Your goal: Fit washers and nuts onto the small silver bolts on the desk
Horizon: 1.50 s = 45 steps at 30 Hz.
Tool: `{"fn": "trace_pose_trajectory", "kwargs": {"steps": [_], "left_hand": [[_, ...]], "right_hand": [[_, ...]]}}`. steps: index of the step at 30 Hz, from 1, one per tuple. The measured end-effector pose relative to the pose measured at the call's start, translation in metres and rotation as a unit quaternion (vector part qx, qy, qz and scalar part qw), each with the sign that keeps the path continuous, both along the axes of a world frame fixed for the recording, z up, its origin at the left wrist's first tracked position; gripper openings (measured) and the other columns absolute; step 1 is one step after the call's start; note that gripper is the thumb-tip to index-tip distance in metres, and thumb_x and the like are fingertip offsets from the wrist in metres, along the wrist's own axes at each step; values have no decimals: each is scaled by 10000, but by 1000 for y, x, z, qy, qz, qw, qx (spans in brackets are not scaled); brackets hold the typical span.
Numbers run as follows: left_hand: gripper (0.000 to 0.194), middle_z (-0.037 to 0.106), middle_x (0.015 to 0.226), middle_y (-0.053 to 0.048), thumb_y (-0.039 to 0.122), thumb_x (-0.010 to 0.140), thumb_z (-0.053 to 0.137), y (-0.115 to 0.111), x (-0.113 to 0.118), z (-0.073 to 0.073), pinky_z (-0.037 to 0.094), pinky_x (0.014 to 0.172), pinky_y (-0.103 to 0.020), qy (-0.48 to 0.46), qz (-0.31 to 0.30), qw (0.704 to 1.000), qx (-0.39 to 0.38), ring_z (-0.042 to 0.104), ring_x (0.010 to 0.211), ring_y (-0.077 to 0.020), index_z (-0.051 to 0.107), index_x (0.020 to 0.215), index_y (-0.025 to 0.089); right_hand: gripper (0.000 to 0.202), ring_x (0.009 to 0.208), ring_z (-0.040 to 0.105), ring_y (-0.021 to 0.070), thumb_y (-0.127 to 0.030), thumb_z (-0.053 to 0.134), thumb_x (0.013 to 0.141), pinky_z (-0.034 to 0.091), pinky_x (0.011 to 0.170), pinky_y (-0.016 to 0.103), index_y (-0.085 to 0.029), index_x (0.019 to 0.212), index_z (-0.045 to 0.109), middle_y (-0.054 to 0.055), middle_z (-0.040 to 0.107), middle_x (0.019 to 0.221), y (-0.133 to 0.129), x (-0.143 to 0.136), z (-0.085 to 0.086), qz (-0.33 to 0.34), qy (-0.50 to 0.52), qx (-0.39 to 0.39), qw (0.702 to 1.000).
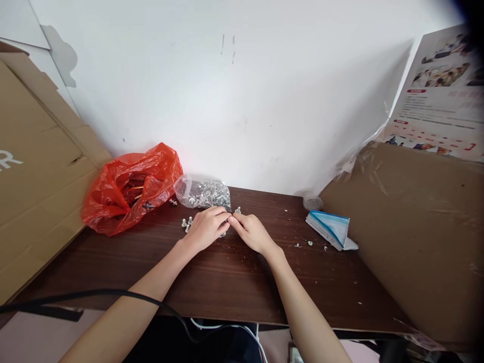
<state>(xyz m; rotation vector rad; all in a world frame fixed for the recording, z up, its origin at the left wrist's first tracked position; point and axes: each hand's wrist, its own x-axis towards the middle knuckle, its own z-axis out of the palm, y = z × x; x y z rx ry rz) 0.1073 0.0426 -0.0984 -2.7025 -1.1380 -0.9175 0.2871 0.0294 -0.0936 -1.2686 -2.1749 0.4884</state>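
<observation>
- Two bare hands are brought together over the dark tabletop; the left hand and right hand are joined at the fingertips.
- Fingers are bent inward, as if something small were pinched; whether anything is gripped cannot be told, as the contact is hidden.
- Several small bolts are seen standing just beside the left hand; another bolt is partly seen just beyond the right.
- Loose hardware is held in a clear bag, laid behind the hands, next to a red plastic bag.
- Step in hand, as judged: small hardware being worked at the fingertips.
- Next move, as judged: a steady pinch is called for, with the standing bolts left unknocked.
</observation>
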Motion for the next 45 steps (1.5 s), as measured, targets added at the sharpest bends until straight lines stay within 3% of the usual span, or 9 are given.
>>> {"fn": "trace_pose_trajectory", "kwargs": {"steps": [4, 14, 19, 28, 32, 36, 41, 45], "left_hand": [[161, 625, 843, -32, 224, 925, 510, 0, 1, -1, 397, 615, -240, 9, -6, 1000, 6, 571, 799, -159, 652, 867, 176], [126, 625, 853, -29, 207, 900, 538, 2, -2, 1, 403, 630, -241, 11, 0, 1000, -21, 574, 791, -156, 663, 899, 188], [125, 607, 789, -30, 180, 881, 546, 0, -1, 0, 409, 620, -251, 15, -6, 1000, -16, 563, 771, -166, 653, 815, 171], [187, 620, 858, -57, 110, 874, 513, 4, -1, 0, 504, 724, -290, -113, -52, 992, -31, 579, 781, -155, 670, 960, 163], [238, 638, 938, -70, 132, 828, 567, 6, 3, -2, 562, 682, -266, -248, -82, 958, -121, 611, 765, -133, 679, 1036, 158], [326, 682, 953, -76, 183, 769, 651, 8, 5, -2, 600, 727, -289, -372, -84, 892, -242, 666, 816, -153, 672, 1092, 150], [244, 714, 918, -79, 269, 721, 736, 12, 4, -1, 594, 810, -349, -436, -82, 844, -302, 694, 833, -194, 731, 925, 136], [243, 728, 876, -77, 279, 690, 768, 11, 4, 3, 592, 798, -344, -468, -81, 817, -327, 697, 832, -206, 731, 872, 122]], "right_hand": [[552, 524, 488, 133, -510, 250, 988, 306, 575, 249, -193, 582, 449, -3, 527, 550, 0, -1, 0, -2, 1, -26, 1000], [301, 601, 465, 133, -426, 432, 951, 322, 583, 236, -204, 752, 472, -17, 536, 671, 1, 2, 1, 19, 29, 2, 999], [369, 586, 448, 131, -372, 347, 979, 294, 582, 246, -202, 660, 422, -12, 511, 633, -1, -2, 3, 4, 12, 7, 1000], [293, 541, 415, 129, -386, 429, 940, 267, 547, 240, -215, 702, 418, -38, 474, 593, -1, -8, 1, -29, 6, 16, 999], [271, 567, 424, 132, -341, 431, 933, 292, 568, 239, -213, 695, 413, -31, 485, 620, 0, -8, 0, -33, 52, 33, 998], [263, 587, 440, 136, -339, 435, 929, 302, 582, 242, -210, 700, 435, -25, 486, 628, 1, -5, 0, -60, 72, 56, 994], [238, 605, 462, 138, -347, 424, 940, 329, 593, 243, -206, 774, 522, -18, 524, 660, 2, -2, -1, -53, 81, 60, 993], [203, 602, 489, 134, -360, 465, 928, 371, 602, 242, -206, 965, 592, -22, 557, 679, 2, -2, -1, -24, 129, 38, 991]]}}
